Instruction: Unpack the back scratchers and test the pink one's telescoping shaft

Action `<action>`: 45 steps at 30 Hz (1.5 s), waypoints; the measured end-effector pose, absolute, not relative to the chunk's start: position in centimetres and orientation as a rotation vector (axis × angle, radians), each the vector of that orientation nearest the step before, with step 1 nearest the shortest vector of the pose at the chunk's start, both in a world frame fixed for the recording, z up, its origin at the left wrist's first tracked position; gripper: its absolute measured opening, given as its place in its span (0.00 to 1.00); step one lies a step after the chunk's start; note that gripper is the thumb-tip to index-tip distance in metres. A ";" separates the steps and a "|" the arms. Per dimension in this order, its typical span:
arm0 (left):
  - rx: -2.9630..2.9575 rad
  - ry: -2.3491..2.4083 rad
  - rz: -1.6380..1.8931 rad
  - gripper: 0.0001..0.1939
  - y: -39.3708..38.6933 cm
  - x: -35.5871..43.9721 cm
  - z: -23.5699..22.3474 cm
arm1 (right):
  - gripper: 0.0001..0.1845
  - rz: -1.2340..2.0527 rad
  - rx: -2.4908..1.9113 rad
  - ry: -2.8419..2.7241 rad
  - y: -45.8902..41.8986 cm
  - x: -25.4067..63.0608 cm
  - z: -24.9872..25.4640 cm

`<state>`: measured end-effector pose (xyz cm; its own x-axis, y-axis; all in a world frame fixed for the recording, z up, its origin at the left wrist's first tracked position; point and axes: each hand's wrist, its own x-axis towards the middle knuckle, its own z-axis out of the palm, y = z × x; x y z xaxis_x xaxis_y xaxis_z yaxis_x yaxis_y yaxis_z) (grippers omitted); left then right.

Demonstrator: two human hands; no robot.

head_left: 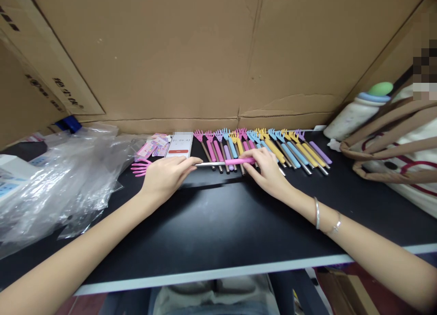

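Observation:
A pink back scratcher [235, 161] with a metal shaft lies level between my two hands, above the black tabletop. My left hand [167, 175] is closed round its shaft near the claw-shaped head, which sticks out to the left. Around the pink handle, my right hand [264, 169] grips with thumb and fingers. Behind both hands is a row of back scratchers [273, 151] in pink, purple, blue and yellow, heads toward the cardboard wall. My right fingers cover part of that row.
Clear plastic bags [78, 178] heap at the left, beside a white box [13, 174]. Printed cards [153, 146] and a phone [179, 144] showing a timer lie behind my left hand. A bottle [355, 114] and a cloth bag [403, 155] stand at the right. Cardboard [170, 55] encloses the back.

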<state>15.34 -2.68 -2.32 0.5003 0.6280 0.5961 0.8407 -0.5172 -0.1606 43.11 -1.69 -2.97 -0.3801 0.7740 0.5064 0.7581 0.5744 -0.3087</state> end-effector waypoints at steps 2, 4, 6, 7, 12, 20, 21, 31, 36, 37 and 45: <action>-2.318 -1.219 -0.661 0.12 -2.6 15.3 -2.4 | 0.07 0.081 -1.216 -2.182 -1.8 43.0 -3.0; -2.316 -1.223 -0.662 0.12 -2.6 15.3 -2.4 | 0.07 0.114 -1.221 -2.172 -1.9 42.8 -2.9; -2.310 -1.218 -0.667 0.12 -2.5 15.3 -2.4 | 0.07 0.123 -1.226 -2.164 -2.0 42.8 -2.9; -2.308 -1.215 -0.669 0.12 -2.5 15.3 -2.4 | 0.08 0.121 -1.226 -2.163 -2.0 42.8 -2.9; -2.309 -1.203 -0.680 0.12 -2.5 15.3 -2.4 | 0.07 0.106 -1.217 -2.159 -2.0 42.9 -2.9; -2.301 -1.190 -0.690 0.11 -2.6 15.2 -2.4 | 0.07 0.074 -1.210 -2.157 -2.0 42.9 -2.9; -2.300 -1.191 -0.693 0.11 -2.6 15.2 -2.4 | 0.07 0.072 -1.209 -2.159 -2.0 42.9 -2.9; -2.299 -1.200 -0.693 0.11 -2.5 15.1 -2.6 | 0.07 0.063 -1.184 -2.160 -1.9 42.9 -2.9; -2.314 -1.172 -0.744 0.11 -2.2 15.1 -2.6 | 0.06 0.115 -1.130 -2.169 -1.7 43.0 -3.0; -2.316 -1.171 -0.749 0.11 -2.2 15.1 -2.7 | 0.06 0.142 -1.115 -2.177 -1.6 43.0 -3.0; -2.337 -1.091 -0.802 0.11 -2.1 14.7 -2.7 | 0.07 0.152 -1.043 -2.221 -1.4 43.4 -2.9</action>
